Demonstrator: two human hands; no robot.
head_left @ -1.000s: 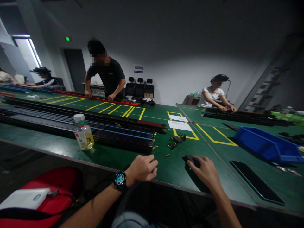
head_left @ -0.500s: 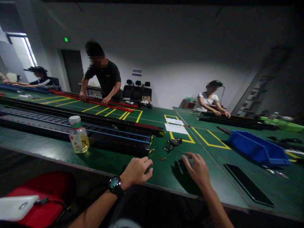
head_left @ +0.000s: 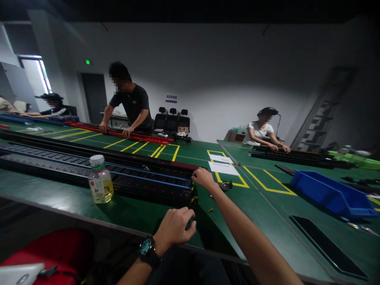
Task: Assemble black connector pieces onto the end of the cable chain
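Right now, the long black rail (head_left: 154,184) lies on the table (head_left: 133,212), and my right hand (head_left: 204,178) is at its end. I can't tell if those fingers touch or pinch it. My left hand (head_left: 175,226) is bent, thumb and fingers apart, nearer me than that end. A screw (head_left: 210,210) lies near it too.

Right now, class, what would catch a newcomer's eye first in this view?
A bright blue bin stands out at the right of the green table. In the middle, the right hand is at the end of long dark rails, and a bottle of yellow liquid stands in front.
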